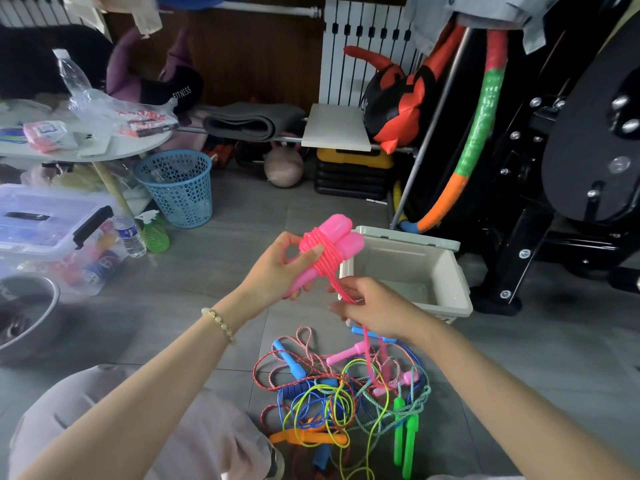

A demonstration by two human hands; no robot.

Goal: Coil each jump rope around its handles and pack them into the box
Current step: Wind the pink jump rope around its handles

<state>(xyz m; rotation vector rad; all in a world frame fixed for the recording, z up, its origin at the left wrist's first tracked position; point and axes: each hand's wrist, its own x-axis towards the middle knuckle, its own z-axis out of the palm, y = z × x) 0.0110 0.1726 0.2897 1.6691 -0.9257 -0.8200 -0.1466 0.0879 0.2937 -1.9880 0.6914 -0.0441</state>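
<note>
Pink jump rope (pixel 330 239) is held above the grey tiled floor (pixel 207 306). Its two smooth, rounded plastic handles are gripped side by side in the left hand (pixel 277 268), and glossy cord is wound round them in several tight turns. The loose tail of cord is pinched by the right hand (pixel 374 310), just below. One pale, rectangular plastic box (pixel 462 292) is seen open behind the hands. Below them, a tangle of ropes (pixel 339 393) is spread, smooth cords mixed with twisted braided ones. Two green handles (pixel 405 434) are laid side by side at its edge.
</note>
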